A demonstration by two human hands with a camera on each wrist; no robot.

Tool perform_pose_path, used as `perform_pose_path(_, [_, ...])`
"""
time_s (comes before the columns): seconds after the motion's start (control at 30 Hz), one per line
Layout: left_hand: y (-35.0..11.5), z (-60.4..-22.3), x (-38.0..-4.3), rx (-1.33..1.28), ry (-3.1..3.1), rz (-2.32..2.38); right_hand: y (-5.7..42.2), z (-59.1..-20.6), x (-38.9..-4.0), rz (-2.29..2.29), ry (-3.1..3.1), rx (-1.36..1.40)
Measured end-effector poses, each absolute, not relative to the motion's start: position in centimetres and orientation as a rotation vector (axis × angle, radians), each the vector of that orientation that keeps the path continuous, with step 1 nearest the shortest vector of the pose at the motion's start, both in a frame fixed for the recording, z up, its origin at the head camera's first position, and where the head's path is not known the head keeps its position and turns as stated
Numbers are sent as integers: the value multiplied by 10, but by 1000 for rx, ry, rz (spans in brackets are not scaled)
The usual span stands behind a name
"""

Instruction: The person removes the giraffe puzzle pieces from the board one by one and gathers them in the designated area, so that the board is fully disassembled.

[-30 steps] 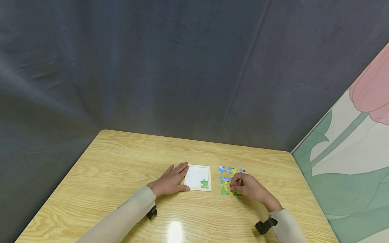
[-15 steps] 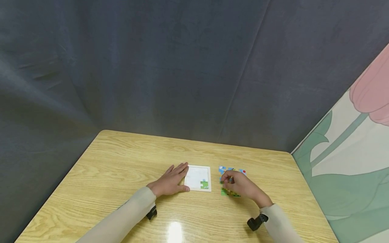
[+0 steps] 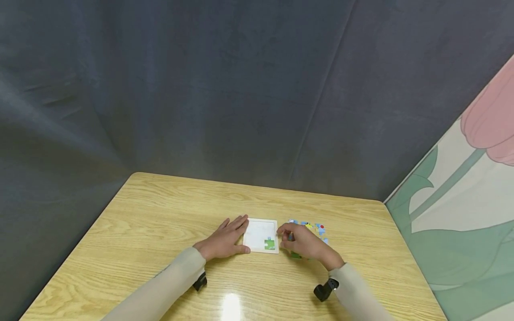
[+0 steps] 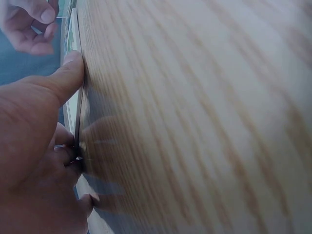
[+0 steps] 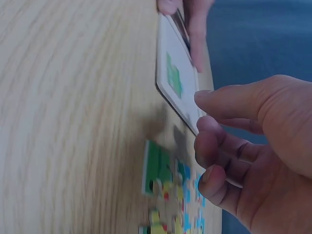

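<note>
A white square puzzle frame [image 3: 260,232] lies on the wooden table with one green jigsaw piece [image 3: 269,244] in its lower right corner. My left hand [image 3: 225,240] is spread flat, thumb and fingertips resting on the frame's left edge. Right of the frame, over the left part of the loose jigsaw pieces [image 3: 320,228], hovers my right hand [image 3: 301,240]. Its fingers are loosely bent, fingertips near the frame's right edge. In the right wrist view the thumb [image 5: 226,100] stands apart from the bent fingers [image 5: 208,141], and no piece shows between them.
The loose pieces, blue, yellow and green, lie in rough rows, partly hidden under the right hand. The table [image 3: 180,200] meets a dark curtain [image 3: 225,111] at the back. A flower-patterned panel [image 3: 462,223] stands to the right.
My right hand has moved left from over the loose pieces to beside the frame, uncovering pieces on the right. The left hand and the frame have stayed in place.
</note>
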State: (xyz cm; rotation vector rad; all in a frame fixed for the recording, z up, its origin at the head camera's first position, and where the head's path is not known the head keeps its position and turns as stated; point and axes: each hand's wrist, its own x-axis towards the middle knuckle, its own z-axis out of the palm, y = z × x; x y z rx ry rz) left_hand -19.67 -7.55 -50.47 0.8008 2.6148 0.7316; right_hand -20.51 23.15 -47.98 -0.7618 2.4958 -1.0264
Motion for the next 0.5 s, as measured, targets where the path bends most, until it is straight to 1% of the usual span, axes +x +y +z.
perform_pose_path(0.3, [-77,-514,-199,809,2618,755,203,-487,-206,-791,2649,-790])
perform_pose_path(0.5, [-77,-520,-202,795,2630,721,192,-487,-206,-722,2655,-799])
